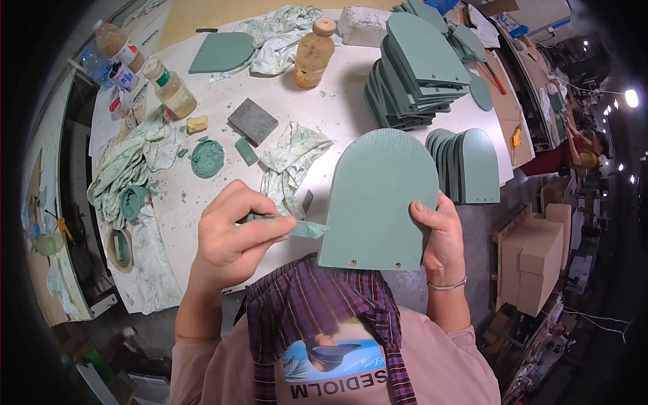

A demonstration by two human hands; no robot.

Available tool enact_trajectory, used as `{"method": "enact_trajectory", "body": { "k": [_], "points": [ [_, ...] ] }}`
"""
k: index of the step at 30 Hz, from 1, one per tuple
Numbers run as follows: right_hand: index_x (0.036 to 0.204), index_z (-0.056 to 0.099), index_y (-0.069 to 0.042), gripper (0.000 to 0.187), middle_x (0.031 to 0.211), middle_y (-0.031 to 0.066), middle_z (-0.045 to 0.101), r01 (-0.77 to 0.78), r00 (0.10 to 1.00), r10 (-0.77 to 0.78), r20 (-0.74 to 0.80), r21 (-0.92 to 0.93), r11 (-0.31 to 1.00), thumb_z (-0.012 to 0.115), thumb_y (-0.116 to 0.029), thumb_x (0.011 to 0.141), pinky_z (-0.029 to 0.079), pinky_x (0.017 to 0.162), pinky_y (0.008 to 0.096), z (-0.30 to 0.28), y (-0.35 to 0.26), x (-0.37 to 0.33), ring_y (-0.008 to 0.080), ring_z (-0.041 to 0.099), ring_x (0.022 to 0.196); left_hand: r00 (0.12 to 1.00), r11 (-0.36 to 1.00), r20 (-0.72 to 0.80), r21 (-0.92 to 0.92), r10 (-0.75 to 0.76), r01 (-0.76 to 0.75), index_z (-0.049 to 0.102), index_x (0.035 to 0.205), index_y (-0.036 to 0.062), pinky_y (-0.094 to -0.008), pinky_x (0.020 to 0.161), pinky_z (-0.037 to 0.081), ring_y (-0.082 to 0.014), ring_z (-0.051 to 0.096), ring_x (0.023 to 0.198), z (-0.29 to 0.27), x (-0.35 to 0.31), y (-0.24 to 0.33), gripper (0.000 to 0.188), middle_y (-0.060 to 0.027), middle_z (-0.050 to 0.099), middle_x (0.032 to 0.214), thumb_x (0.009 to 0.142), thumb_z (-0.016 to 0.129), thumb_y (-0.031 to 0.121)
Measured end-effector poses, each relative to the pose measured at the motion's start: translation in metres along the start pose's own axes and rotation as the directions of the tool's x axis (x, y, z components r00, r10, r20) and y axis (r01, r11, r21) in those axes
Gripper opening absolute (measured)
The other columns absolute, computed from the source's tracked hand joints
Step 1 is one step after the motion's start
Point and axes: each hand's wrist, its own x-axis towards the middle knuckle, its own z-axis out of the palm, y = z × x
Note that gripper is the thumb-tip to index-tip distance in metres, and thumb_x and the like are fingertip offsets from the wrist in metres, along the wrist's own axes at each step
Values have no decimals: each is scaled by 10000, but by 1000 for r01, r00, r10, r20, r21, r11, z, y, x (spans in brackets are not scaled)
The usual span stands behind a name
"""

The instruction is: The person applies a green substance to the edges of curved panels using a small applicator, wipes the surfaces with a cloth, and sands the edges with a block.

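My right hand grips the right edge of a green round-topped panel, thumb on its face. The panel is tilted up in front of me, with two small holes along its straight lower edge. My left hand is closed around a putty knife, its blade smeared with green paste. The blade's tip is at the panel's left edge; whether it touches cannot be made out. Beyond my left hand lie a round dish of green putty, a small green block and a stained rag.
A tall stack of green panels stands at the far right, with more panels upright in front. Bottles, a grey block, a yellow sponge and rags sit around the white table. A person is at the right.
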Motion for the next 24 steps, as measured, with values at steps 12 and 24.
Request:
{"method": "enact_trajectory", "body": {
  "k": [12,24],
  "points": [
    [1298,443,87,545,1182,172,595,-3,1000,3,7,6,1000,684,-24,822,509,931,353,2,-1,-1,246,622,1048,1000,1000,-4,25,12,-12,733,868,81,-294,548,401,-205,509,656,0,1,-1,270,-40,591,772,618,768,-15],
    [1307,442,73,529,1191,174,592,-31,1000,31,-1,37,999,657,-5,829,515,932,359,-3,2,0,248,624,1050,1000,999,-21,-48,-20,19,739,889,78,-290,558,398,-199,511,666,3,0,-2,286,-40,599,769,620,775,-15]
  ]
}}
